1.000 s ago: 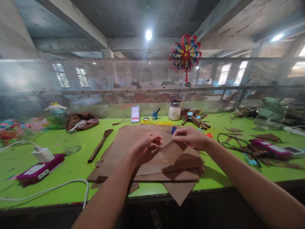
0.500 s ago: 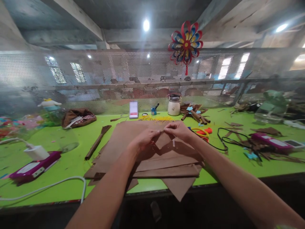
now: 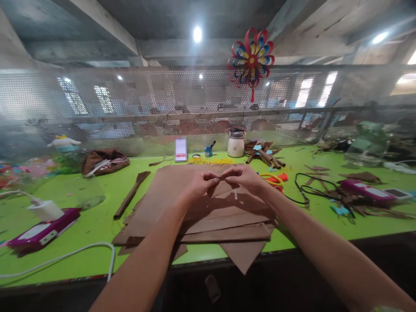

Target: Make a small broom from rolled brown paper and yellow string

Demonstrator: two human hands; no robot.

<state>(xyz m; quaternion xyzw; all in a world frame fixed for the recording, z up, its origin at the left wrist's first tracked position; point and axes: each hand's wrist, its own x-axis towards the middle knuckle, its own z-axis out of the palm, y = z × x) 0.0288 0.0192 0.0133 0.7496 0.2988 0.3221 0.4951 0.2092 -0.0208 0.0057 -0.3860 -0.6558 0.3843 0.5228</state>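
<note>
Above a pile of brown paper sheets (image 3: 152, 208), my two hands meet fingertip to fingertip. My left hand (image 3: 204, 184) is closed in a pinch on a small piece of brown paper (image 3: 212, 190). My right hand (image 3: 242, 177) pinches the same piece from the other side, its fingers bent over the edge. Most of the piece is hidden behind the fingers. Just below my right hand a thin whitish strip (image 3: 236, 193) shows against the sheets.
A rolled brown paper tube (image 3: 132, 195) lies left of the pile. Behind it stand a phone (image 3: 181, 150), a blue ink pot (image 3: 208, 151) and a white jar (image 3: 235, 145). Purple power strips (image 3: 45, 229) and cables flank the sheets. Paper tubes (image 3: 271, 158) lie at the back right.
The brown paper piece hung down as a wider flap before; now less of it shows, with its edge turned up between the fingers. My hands have drawn slightly closer together.
</note>
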